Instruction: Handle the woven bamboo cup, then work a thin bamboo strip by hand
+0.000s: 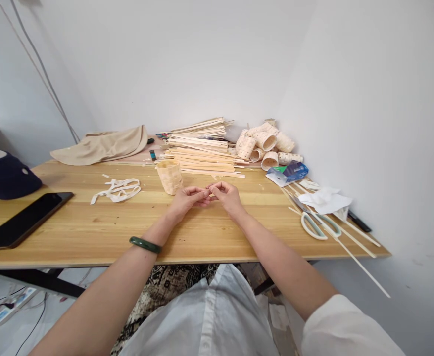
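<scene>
My left hand (191, 199) and my right hand (224, 195) meet over the middle of the wooden table (209, 232), fingertips pinched together. Whatever lies between the fingertips is too small to make out. Just behind my left hand stands a woven cup of pale strips (169, 176), upright and slightly tilted. A tangle of white ribbon (118, 190) lies to the left of it. Behind the cup are stacked flat wooden strips (202, 159).
Woven tubes (266, 141) are piled at the back right, near a blue packet (294, 170). Scissors (315, 227), white paper (326, 200) and long strips lie at the right edge. A black phone (25, 220), beige cloth (103, 145) and navy cap (5, 173) are at left.
</scene>
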### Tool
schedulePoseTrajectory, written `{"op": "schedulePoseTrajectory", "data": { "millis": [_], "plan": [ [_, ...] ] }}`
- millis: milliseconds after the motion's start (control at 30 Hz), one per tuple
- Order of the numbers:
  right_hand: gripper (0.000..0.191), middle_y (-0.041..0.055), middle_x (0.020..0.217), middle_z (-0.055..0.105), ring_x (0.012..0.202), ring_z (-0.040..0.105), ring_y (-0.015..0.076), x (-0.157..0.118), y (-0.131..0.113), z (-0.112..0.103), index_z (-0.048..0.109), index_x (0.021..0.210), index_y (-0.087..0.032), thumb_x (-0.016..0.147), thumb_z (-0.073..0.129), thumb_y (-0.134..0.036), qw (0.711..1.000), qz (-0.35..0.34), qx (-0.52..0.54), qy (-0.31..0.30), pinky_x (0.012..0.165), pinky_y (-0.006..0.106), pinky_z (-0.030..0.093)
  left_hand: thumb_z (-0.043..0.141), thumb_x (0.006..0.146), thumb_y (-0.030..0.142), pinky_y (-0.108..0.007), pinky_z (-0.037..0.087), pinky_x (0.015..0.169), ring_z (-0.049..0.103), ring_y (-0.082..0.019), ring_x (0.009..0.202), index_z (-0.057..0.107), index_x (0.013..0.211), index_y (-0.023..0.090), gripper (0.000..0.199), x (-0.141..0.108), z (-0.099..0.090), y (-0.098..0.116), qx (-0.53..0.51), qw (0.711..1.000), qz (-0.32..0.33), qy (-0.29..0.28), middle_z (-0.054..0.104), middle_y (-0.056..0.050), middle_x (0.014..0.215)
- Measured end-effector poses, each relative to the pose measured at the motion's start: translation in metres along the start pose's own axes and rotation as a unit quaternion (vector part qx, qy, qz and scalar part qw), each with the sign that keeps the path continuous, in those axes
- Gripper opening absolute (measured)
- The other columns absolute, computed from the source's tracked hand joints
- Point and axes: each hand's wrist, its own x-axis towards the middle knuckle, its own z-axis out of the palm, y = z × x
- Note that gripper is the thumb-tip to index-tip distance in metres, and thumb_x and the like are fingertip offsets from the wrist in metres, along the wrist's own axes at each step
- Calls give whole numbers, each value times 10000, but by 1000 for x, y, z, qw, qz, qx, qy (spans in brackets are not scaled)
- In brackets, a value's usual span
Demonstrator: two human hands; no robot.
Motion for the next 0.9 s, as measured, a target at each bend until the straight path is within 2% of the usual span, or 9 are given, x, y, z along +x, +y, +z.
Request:
{"op": "schedulePoseTrajectory", "data": {
  "millis": [367, 667, 900],
  "plan": [
    [273, 24, 847, 764, 720, 679, 154, 0, 0, -1, 670, 664, -204, 631, 822, -428, 1000, 4, -9, -7, 649, 306, 635, 973, 396, 554, -314, 596, 746, 705, -160, 632, 761, 734, 152, 567, -1, 1, 1, 1, 1000, -2, -4, 771, -42, 678],
    [320, 4, 722, 735, 664, 665, 155, 0, 0, -1, 708, 686, -202, 610, 846, -480, 1000, 11, -11, -12, 673, 333, 641, 959, 445, 558, -349, 599, 778, 708, -174, 643, 758, 748, 148, 548, 0, -1, -1, 6, 1000, 7, -12, 770, -49, 698],
    [341, 12, 757, 756, 702, 690, 167, 1, 0, -1, 695, 693, -199, 614, 846, -495, 1000, 16, -7, 0, 663, 325, 646, 955, 478, 551, -359, 603, 801, 709, -176, 664, 764, 765, 151, 528, -1, -1, -1, 7, 1000, 18, -23, 773, -53, 727]
  ]
}}
